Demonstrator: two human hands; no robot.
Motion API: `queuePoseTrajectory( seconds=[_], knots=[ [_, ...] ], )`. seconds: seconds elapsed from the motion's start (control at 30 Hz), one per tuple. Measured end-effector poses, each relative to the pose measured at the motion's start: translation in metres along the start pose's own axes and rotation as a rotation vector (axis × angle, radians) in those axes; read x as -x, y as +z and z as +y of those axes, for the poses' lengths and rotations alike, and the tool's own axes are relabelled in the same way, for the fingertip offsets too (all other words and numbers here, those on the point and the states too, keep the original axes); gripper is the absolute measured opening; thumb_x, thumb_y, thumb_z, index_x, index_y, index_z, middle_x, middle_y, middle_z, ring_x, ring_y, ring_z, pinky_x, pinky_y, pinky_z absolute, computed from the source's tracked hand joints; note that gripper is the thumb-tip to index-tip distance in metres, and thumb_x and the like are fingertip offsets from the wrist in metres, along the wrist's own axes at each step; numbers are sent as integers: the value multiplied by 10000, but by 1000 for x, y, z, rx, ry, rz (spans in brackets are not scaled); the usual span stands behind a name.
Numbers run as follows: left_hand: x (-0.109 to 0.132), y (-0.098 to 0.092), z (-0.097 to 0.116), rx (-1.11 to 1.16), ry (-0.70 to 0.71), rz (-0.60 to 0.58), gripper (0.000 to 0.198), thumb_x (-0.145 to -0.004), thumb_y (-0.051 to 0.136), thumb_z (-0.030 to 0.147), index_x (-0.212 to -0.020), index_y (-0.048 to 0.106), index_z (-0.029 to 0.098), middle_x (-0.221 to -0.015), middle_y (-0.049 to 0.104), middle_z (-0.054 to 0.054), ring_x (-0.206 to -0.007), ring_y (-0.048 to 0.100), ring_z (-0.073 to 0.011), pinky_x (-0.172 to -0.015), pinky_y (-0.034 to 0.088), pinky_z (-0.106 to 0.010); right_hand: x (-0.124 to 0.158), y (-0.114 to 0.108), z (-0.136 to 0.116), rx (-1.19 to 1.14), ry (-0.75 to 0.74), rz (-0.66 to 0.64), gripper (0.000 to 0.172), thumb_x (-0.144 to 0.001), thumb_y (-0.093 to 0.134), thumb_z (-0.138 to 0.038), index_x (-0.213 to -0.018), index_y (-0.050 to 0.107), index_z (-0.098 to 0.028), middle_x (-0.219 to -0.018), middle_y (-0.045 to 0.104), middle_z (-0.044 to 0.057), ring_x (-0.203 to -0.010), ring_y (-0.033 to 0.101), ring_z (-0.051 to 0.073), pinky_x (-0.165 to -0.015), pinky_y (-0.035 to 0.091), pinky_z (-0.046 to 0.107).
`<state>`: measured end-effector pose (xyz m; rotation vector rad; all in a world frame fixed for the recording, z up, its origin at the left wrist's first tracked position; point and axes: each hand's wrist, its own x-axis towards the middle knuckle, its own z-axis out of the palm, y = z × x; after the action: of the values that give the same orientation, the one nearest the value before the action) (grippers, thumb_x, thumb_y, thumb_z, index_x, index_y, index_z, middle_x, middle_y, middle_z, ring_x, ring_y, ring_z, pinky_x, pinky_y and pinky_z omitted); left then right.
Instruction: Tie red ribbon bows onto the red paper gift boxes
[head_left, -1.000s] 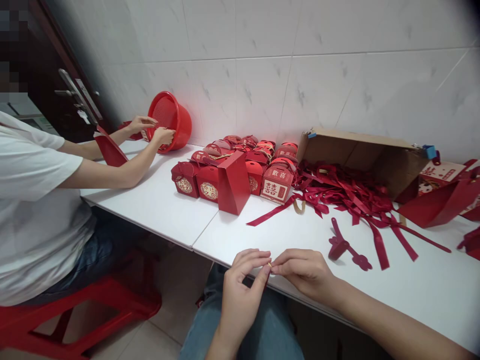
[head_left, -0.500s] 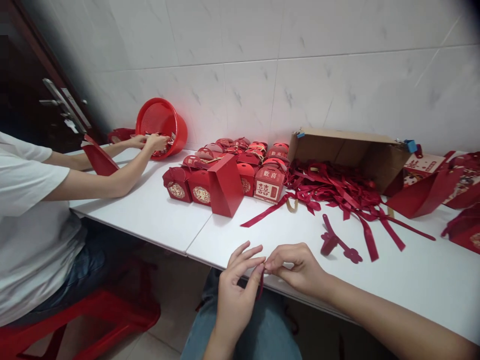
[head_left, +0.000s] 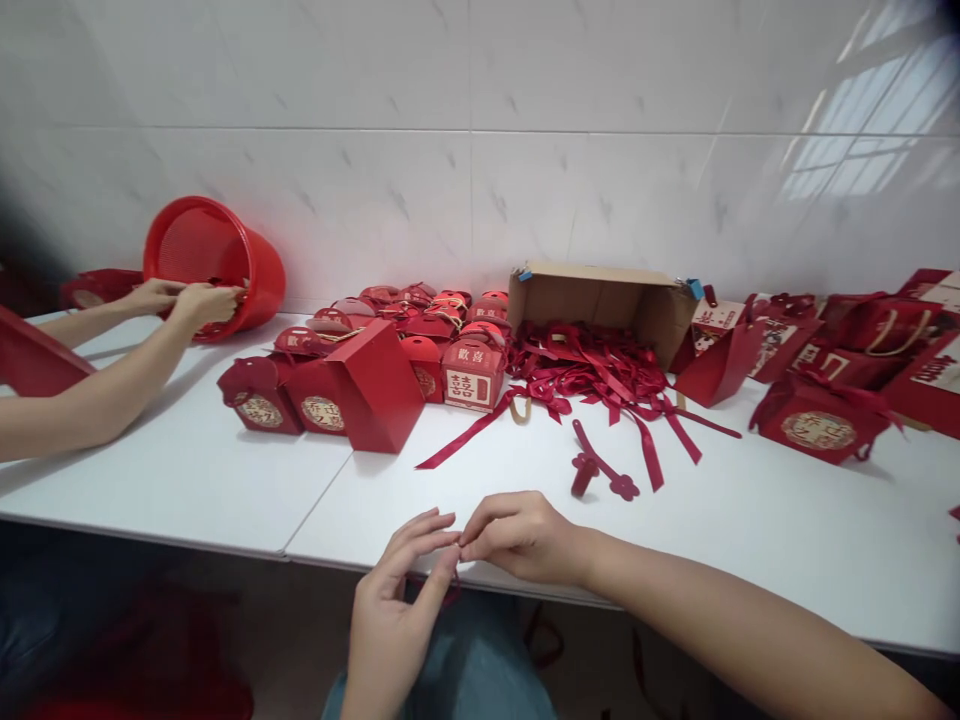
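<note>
Over the table's front edge, my left hand (head_left: 401, 590) pinches a thin dark red ribbon (head_left: 453, 592) between thumb and index finger, its other fingers stretched out. The fingertips of my right hand (head_left: 521, 540) meet the left's and are pinched at the ribbon's upper end, which they mostly hide. Beyond my hands lie a long dark red strap with a flower-shaped end (head_left: 624, 487) and a small curled red piece (head_left: 583, 477). Farther back, dark red ribbons (head_left: 592, 365) spill from a cardboard box (head_left: 600, 280) lying on its side.
Red gift boxes (head_left: 474, 375) stand grouped left of the cardboard box, with a larger plain red box (head_left: 379, 390) in front. More red boxes (head_left: 817, 425) stand at the right. At the left, a co-worker's hands (head_left: 187, 303) reach into a tipped red basket (head_left: 266, 270).
My view has swung to the right, bringing more boxes at the right into sight. Both hands stay pinched together on the ribbon. The co-worker's hands remain at the basket.
</note>
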<state>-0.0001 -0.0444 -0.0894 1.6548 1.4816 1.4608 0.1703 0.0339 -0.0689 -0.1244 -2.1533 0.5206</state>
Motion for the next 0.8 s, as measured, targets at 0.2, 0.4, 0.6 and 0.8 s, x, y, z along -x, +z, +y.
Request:
queuePoseTrajectory(
  seconds=[0.2,0.4,0.6,0.8],
  knots=[
    [-1,-2,-2,16,-55,-30,163,-798,614,349,-789,700,211,-1079,680,-86,-1085,598,-260,-974,455,-413,3,2,2,44,-20,-25,165,-874,510,-149,-778,643,-165,-820,698,78,-750,661,109,-687,549,196],
    [1,-1,3,79,-140,-1,186,-789,625,379,-801,693,206,-1099,678,-92,-1112,584,-265,-974,450,-396,-4,3,-8,-15,126,12,109,-874,562,-231,-811,622,-165,-760,696,69,-745,658,129,-695,554,234],
    [5,8,14,230,-235,3,216,-796,620,398,-796,674,188,-1150,655,-97,-1061,612,-256,-790,540,-296,-8,0,-14,-160,194,87,128,-842,613,-258,-753,604,-166,-766,699,77,-775,661,144,-735,551,270],
    [9,16,19,262,-237,97,209,-789,636,384,-749,678,184,-1225,620,-83,-959,649,-219,-718,535,-249,-9,-3,-17,-336,335,67,135,-816,644,-283,-759,611,-165,-831,690,72,-812,659,148,-762,539,291]
  ],
)
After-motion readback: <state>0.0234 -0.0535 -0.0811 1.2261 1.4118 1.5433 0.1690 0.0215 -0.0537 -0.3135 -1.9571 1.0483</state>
